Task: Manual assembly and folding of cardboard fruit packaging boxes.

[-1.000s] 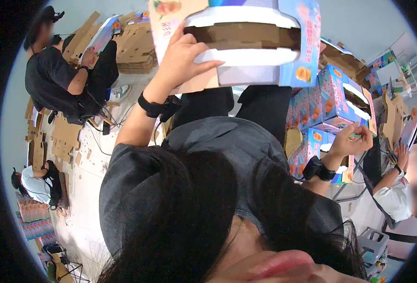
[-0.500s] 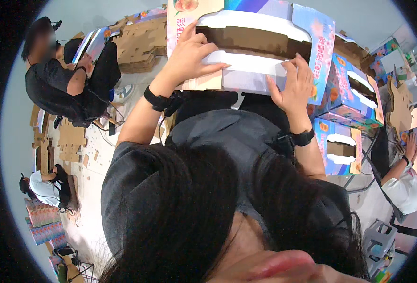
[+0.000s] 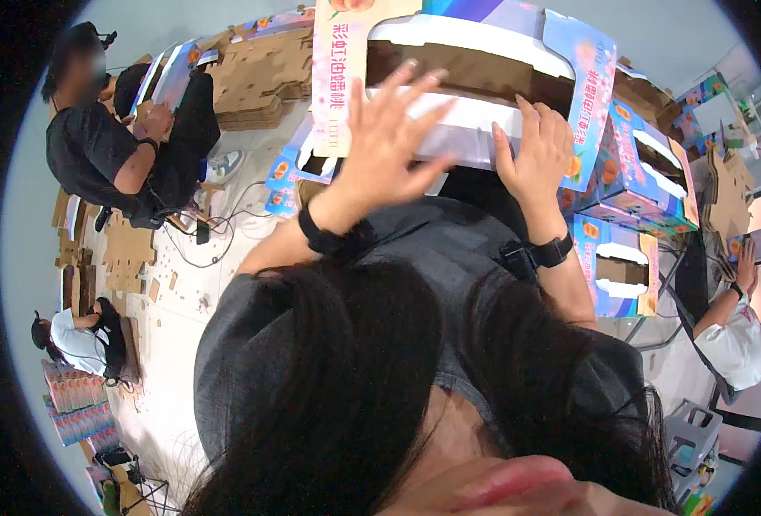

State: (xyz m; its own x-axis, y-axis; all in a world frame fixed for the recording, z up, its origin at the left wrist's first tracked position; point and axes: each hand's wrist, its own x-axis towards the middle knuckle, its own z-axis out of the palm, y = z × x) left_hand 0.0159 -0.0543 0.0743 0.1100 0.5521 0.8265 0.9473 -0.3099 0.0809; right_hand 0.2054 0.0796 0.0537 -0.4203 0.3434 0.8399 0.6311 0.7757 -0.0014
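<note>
Left hand (image 3: 389,142) spread wide, fingers fanned over the near left of the fruit-printed carton (image 3: 471,116)! Right hand (image 3: 535,155) lies on its near right edge; pinching or resting, I can't tell. More cartons (image 3: 608,175) stack right, brown cardboard blanks (image 3: 264,77) far left.

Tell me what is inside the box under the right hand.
Inside the box, brown cardboard shows. The left hand and white lower flap cover part; what lies deeper is hidden.
</note>
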